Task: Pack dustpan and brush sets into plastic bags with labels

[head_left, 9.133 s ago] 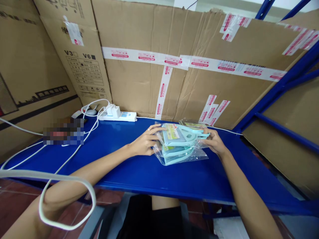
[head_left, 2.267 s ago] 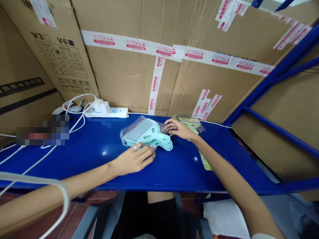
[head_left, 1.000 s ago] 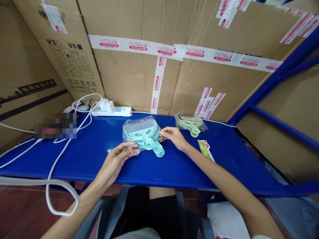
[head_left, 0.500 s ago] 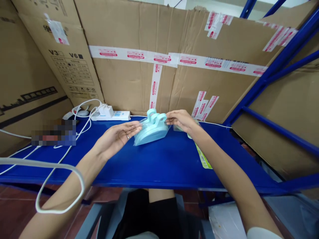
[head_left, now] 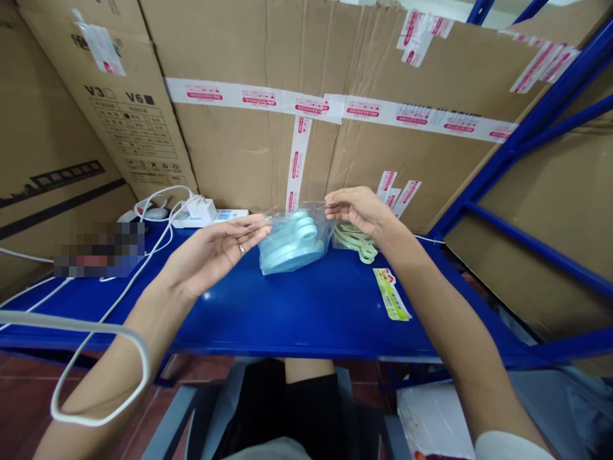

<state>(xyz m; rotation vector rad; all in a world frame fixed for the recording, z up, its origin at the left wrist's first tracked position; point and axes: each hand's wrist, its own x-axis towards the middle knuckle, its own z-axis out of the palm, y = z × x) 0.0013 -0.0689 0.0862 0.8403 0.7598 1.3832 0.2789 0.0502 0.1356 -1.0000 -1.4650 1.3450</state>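
Between my hands hangs a clear plastic bag (head_left: 316, 213) with stacked light-blue plastic pieces (head_left: 294, 250) inside, round at the bottom with ring-shaped tabs at the top. My left hand (head_left: 223, 249), wearing a ring, pinches the bag's upper left edge. At the upper right edge, my right hand (head_left: 357, 207) grips the film between thumb and fingers. Just beyond my right wrist lies a pale-green plastic item (head_left: 360, 246), partly hidden by that hand. A yellow-green printed card (head_left: 391, 294) rests on the table near my right forearm.
The blue table (head_left: 297, 319) is backed by a taped cardboard sheet (head_left: 239, 153). A white power strip (head_left: 232, 216) with cables stands at the back left, beside a blurred-out object (head_left: 98, 252). A white cable loop (head_left: 138, 358) crosses over my left forearm. Blue metal bars (head_left: 527, 246) stand right.
The bag's top edge has been raised and stretched between my hands, and the blue pieces now sit lower inside it. My right hand has risen slightly, uncovering more of the pale-green item.
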